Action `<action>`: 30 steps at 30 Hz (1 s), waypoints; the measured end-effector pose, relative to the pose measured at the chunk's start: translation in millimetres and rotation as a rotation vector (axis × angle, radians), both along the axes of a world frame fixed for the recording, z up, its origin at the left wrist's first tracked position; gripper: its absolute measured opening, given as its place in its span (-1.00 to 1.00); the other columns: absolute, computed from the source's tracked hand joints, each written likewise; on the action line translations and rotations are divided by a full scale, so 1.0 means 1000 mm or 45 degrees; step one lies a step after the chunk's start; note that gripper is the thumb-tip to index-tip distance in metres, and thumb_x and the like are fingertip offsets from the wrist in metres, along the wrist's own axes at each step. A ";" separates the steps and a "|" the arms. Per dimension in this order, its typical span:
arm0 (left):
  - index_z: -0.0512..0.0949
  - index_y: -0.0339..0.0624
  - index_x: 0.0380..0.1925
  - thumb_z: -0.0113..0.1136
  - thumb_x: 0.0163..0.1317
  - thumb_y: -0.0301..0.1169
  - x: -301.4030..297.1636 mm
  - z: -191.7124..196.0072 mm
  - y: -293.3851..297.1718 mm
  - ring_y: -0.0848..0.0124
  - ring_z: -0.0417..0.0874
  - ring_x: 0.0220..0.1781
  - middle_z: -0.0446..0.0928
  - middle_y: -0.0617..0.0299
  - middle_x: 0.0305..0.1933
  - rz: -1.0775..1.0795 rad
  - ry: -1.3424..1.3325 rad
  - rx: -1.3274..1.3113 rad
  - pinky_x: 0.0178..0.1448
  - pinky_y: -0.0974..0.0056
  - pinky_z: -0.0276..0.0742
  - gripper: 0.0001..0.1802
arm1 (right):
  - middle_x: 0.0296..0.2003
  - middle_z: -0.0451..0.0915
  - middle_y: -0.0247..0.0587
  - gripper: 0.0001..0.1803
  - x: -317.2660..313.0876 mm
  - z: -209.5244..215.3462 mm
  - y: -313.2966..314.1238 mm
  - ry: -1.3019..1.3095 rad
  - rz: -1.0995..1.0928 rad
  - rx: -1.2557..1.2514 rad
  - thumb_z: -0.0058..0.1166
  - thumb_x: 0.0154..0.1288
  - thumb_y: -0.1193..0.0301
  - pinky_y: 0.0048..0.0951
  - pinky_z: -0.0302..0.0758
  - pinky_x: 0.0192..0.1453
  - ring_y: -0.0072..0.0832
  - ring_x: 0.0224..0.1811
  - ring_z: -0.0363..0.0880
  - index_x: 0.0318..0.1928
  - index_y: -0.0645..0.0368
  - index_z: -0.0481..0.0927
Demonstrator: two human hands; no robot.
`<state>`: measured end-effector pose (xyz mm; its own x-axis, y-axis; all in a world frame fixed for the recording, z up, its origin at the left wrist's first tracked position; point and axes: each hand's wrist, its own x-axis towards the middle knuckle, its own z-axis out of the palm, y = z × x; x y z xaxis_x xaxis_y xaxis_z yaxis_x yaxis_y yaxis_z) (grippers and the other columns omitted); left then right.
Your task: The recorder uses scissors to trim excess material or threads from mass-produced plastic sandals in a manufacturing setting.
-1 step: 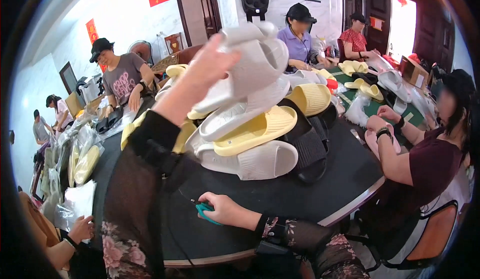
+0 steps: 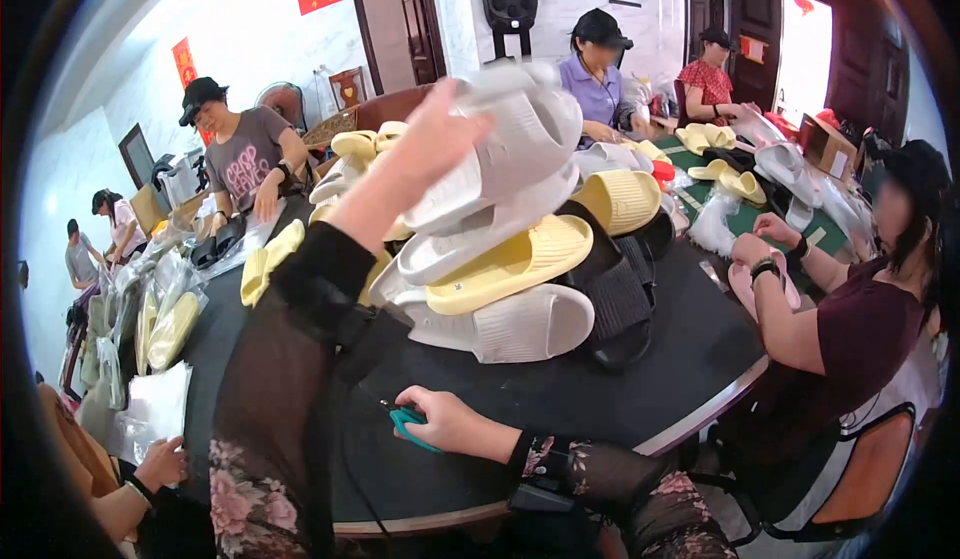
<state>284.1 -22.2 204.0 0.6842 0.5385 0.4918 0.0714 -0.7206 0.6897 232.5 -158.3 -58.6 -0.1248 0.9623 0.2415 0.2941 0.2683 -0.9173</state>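
Observation:
My left hand (image 2: 420, 164), smeared by motion, reaches over the pile and grips a blurred light grey slipper (image 2: 515, 81) at its top. Directly below are a ribbed grey slipper (image 2: 525, 149), a yellow slipper (image 2: 510, 264) and another grey slipper (image 2: 535, 324). Black slippers (image 2: 615, 304) lean at the pile's right side. Low on the table, my right hand (image 2: 455, 424) is closed around small teal-handled scissors (image 2: 410, 427), their short metal tip pointing up and left.
The black-covered table (image 2: 600, 409) curves around me. Yellow slippers (image 2: 270, 259) lie left of the pile, bagged slippers (image 2: 170, 319) farther left. Co-workers sit or stand around; one at right handles a pink slipper (image 2: 745, 284). An orange-backed chair (image 2: 865, 459) stands lower right.
My left hand and the upper grey slippers have shifted slightly right and down. The right hand with the scissors stays almost in place.

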 end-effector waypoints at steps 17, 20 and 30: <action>0.39 -0.32 0.14 0.16 0.19 -0.29 -0.068 -0.016 0.036 0.28 0.47 0.18 0.49 0.00 0.12 0.088 0.158 0.631 0.27 0.24 0.34 -0.46 | -0.30 0.68 -0.12 -0.67 0.012 0.006 0.000 -0.031 -0.045 -0.078 0.10 0.22 0.48 -0.49 0.55 -0.16 -0.51 -0.23 0.67 -0.02 0.30 0.41; 0.47 -0.36 0.02 0.11 0.19 -0.34 -0.126 -0.021 0.073 0.33 0.59 -0.01 0.59 0.02 -0.07 0.173 0.340 0.511 0.09 0.26 0.46 -0.57 | -0.37 0.63 0.01 -0.60 0.016 0.005 -0.001 0.115 -0.115 -0.063 0.25 0.13 0.35 -0.37 0.53 -0.20 -0.31 -0.29 0.67 -0.07 0.26 0.46; 0.53 -0.24 -0.05 0.13 0.09 -0.37 -0.292 -0.147 0.126 0.00 0.59 -0.03 0.59 -0.10 -0.12 0.757 0.801 0.542 0.10 0.08 0.47 -0.61 | -0.36 0.66 -0.19 -0.67 0.012 0.018 -0.003 -0.018 -0.060 -0.176 0.14 0.19 0.49 -0.58 0.50 -0.18 -0.64 -0.27 0.61 -0.05 0.33 0.43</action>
<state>-7.5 103.4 56.7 0.5621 0.7435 0.3623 0.7728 -0.6282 0.0901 244.9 -161.7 -41.1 -0.0815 0.9912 0.1045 0.3169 0.1252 -0.9402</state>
